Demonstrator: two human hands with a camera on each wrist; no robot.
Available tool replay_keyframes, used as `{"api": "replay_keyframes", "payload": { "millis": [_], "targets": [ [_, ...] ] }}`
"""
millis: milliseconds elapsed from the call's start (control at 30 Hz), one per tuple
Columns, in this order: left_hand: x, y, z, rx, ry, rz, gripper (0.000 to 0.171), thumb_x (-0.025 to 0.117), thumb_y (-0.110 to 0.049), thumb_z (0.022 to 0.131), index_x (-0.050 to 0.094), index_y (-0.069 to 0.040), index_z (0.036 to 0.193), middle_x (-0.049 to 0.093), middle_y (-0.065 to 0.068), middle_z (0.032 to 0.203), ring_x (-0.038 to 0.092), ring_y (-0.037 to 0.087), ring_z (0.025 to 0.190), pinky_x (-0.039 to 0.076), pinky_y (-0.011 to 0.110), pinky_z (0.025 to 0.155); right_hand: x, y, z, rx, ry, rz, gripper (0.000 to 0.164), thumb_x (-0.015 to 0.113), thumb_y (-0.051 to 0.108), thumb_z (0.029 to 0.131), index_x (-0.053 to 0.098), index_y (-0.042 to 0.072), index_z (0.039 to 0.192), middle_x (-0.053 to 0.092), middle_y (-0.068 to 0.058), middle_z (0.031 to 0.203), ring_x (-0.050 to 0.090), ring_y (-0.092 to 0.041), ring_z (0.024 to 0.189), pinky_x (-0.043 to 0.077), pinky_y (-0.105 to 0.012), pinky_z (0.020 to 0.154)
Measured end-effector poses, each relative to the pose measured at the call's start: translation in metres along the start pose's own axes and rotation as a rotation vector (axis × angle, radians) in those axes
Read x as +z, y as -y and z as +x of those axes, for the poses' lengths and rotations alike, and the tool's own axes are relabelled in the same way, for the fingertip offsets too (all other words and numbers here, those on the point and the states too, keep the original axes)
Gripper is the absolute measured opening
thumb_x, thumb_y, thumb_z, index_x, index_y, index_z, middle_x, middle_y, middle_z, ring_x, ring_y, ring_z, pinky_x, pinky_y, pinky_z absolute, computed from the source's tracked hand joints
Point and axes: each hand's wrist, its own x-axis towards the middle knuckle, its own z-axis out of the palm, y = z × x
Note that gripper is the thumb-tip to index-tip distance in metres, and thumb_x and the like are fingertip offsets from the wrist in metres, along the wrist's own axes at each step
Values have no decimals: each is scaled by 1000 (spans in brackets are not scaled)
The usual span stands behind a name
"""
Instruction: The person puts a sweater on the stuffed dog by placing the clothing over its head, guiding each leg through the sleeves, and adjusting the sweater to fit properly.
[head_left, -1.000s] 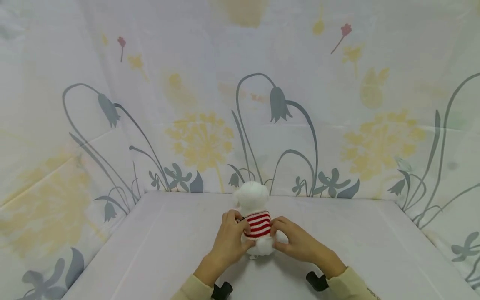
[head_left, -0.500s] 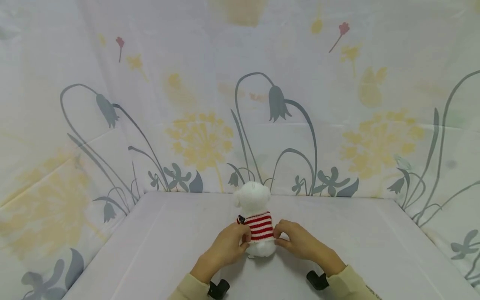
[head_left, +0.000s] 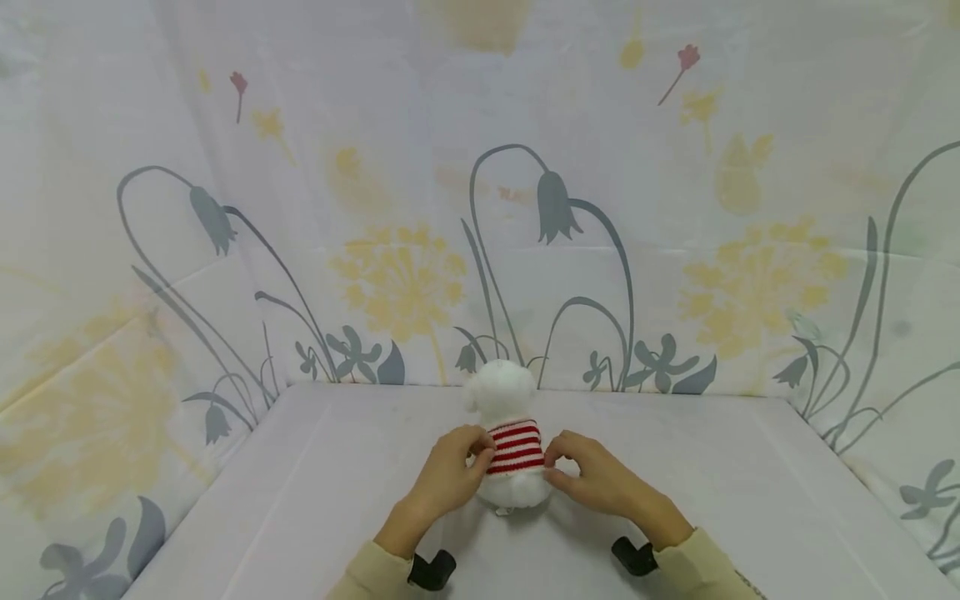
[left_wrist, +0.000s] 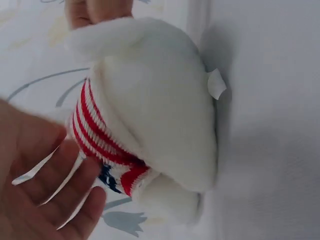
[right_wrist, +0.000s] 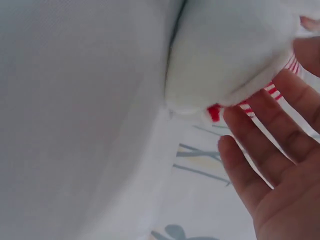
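Note:
A white stuffed toy (head_left: 503,392) in a red-and-white striped knitted sweater (head_left: 516,447) sits upright on the white table, its back towards the head camera. My left hand (head_left: 451,468) is at the toy's left side, thumb and forefinger pinching the sweater's edge. On the opposite side my right hand (head_left: 596,477) pinches the sweater near its lower hem, with thumb and forefinger close together. In the left wrist view the other fingers (left_wrist: 82,172) lie spread along the knit, beside a dark blue and red pattern. The right wrist view shows fingertips (right_wrist: 239,120) under the sweater's edge.
The white tabletop (head_left: 360,433) extends around the toy. A curtain (head_left: 420,167) printed with grey and yellow flowers hangs behind it and along the sides. Black wrist mounts (head_left: 432,571) sit below both hands. A small white tag (left_wrist: 216,84) sticks out at the toy's base.
My left hand dropped from high on the toy's side, then rose slightly, now covering the sweater's dark patch. The toy has shifted a little left; my right hand stays at the hem.

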Motion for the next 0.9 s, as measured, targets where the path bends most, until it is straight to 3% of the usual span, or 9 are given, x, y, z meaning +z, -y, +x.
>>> {"api": "replay_keyframes", "payload": {
  "millis": [67, 167, 400, 533, 733, 900],
  "targets": [
    [0, 3, 4, 5, -115, 22, 6, 65, -4, 88, 66, -10, 89, 59, -3, 83, 57, 11, 76, 49, 29, 69, 1, 2, 5, -25, -42, 11, 1, 60, 22, 95, 61, 22, 95, 60, 13, 97, 57, -9, 94, 49, -41, 82],
    [1, 8, 12, -10, -187, 85, 7, 68, -5, 86, 69, -10, 91, 58, -2, 84, 57, 11, 74, 48, 27, 65, 4, 4, 14, -34, -110, 34, 6, 57, 18, 97, 62, 18, 100, 63, 10, 98, 59, -9, 92, 51, -37, 79],
    [8, 18, 24, -40, -189, 149, 6, 72, -10, 84, 71, -13, 90, 59, -1, 88, 59, 13, 76, 48, 28, 63, 7, -1, 38, 36, -234, 86, 17, 57, 7, 95, 64, 10, 110, 67, 0, 98, 63, -12, 82, 52, -29, 70],
    [8, 19, 27, -22, -178, 172, 8, 74, -10, 82, 71, -13, 88, 58, -1, 86, 56, 13, 75, 47, 27, 63, 5, -6, 47, 35, -210, 81, 16, 59, 6, 94, 67, 9, 107, 67, -2, 94, 63, -11, 76, 52, -26, 65],
    [6, 23, 31, 24, -148, 185, 7, 75, -12, 80, 71, -14, 85, 56, -2, 86, 56, 14, 80, 48, 30, 67, 0, -9, 55, -5, -146, 60, 9, 63, 6, 91, 67, 12, 98, 64, 5, 79, 60, -7, 66, 50, -25, 60],
    [6, 24, 31, 92, -186, 251, 10, 79, -11, 75, 71, -14, 81, 52, -1, 85, 50, 17, 81, 46, 32, 68, 3, -11, 57, -16, -147, 87, 11, 62, 4, 91, 65, 14, 91, 61, 7, 78, 57, -7, 66, 50, -26, 60]
  ]
}}
